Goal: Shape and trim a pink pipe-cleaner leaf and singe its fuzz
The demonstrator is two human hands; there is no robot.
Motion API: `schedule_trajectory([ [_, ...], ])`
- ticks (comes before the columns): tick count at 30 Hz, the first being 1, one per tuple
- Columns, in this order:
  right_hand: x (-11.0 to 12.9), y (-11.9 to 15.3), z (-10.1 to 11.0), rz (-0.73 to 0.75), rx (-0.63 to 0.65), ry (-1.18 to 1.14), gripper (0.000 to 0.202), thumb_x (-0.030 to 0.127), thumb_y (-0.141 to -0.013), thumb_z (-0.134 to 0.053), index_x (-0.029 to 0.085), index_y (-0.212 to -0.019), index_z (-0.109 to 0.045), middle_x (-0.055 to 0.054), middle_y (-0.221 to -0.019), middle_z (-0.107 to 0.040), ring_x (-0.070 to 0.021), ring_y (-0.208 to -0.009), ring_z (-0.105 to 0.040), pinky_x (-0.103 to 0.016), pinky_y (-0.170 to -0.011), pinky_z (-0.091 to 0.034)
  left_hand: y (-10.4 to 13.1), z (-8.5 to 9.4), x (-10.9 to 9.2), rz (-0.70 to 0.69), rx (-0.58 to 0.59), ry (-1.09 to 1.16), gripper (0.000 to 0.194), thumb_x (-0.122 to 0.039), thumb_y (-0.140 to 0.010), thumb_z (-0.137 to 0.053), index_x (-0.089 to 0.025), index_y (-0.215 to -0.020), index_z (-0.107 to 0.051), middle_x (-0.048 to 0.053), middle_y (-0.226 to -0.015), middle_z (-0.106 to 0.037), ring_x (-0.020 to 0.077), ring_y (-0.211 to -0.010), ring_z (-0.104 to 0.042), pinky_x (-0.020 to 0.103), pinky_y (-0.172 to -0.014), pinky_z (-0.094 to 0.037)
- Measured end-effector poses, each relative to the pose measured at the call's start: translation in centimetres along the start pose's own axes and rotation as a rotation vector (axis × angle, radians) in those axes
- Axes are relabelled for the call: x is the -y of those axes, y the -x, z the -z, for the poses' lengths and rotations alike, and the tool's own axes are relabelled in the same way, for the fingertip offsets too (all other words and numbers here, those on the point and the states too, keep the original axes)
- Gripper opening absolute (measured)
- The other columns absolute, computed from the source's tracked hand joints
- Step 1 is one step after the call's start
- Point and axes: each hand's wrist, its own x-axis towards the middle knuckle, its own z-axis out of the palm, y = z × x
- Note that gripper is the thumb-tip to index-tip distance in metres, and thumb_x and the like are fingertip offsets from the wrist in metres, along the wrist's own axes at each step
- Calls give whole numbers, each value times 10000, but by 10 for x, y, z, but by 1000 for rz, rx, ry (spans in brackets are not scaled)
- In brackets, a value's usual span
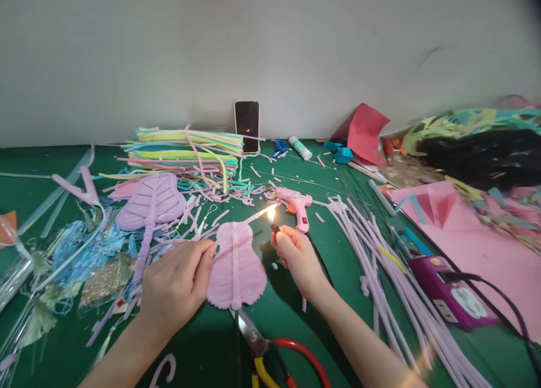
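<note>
My left hand (180, 281) pinches the left edge of a flat pink fuzzy piece (249, 272) with scalloped edges and a raised strip down its middle. My right hand (298, 258) is closed around a small lighter (275, 228), whose flame burns just right of the piece's upper edge, apart from it. Below the piece, scissors (256, 340) with red and yellow handles lie partly under it. Behind my right hand rests a pink glue gun (298, 205). A finished-looking purple leaf-like shape (152, 205) on a twisted stem lies to the left.
Colourful pipe cleaners (181, 151) are stacked at the back beside an upright phone (247, 123). Long lilac stems (389, 275) and a purple power box (452, 295) with a black cable lie right. Blue tassels (80, 253) and a bag of beads (101, 281) lie left.
</note>
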Motion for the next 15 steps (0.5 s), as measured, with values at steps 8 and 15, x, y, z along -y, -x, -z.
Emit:
schedule_trajectory([
  [8,-1,-6,8,19,-87,-4,177,377,-699,-476,217,-632,-441,79,-554,-311,-77,-484,-202,-235,-428,-142,-1,1,-1,17,31,6,91,-122,-927,-544,-134,-897,-629,42,-695,-690,170,-628,-656,269,-633,-454],
  [15,-2,-7,8,29,-97,25,189,376,-704,-479,221,-612,-423,80,-547,-315,-77,-482,-202,-239,-434,-145,-1,4,-4,91,92,46,154,-193,-964,-488,-162,-881,-614,18,-704,-688,156,-629,-664,252,-630,-454],
])
